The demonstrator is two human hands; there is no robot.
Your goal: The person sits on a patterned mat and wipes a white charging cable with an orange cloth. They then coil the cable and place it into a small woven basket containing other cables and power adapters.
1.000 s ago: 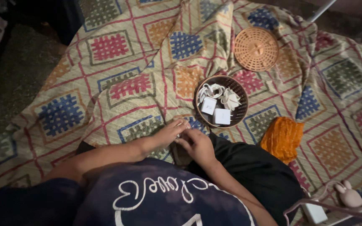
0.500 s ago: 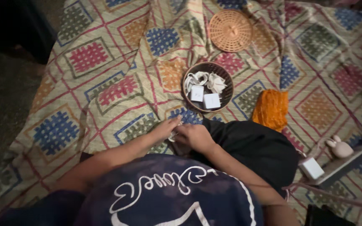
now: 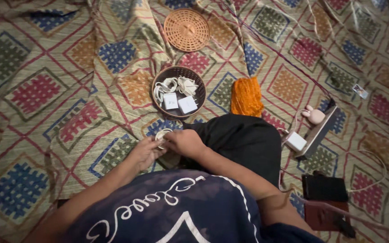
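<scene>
Both hands, left hand (image 3: 144, 152) and right hand (image 3: 184, 141), pinch a coiled white cable (image 3: 161, 134) just beside the dark wicker basket (image 3: 158, 81). If either grip loosens, I'd guess the coil springs apart on the patterned blanket (image 3: 46, 90).

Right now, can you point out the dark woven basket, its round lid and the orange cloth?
dark woven basket (image 3: 156, 85), head view, on its left rim.
round lid (image 3: 186, 30), head view, at its centre.
orange cloth (image 3: 246, 96), head view, in the middle of the folds.
</scene>
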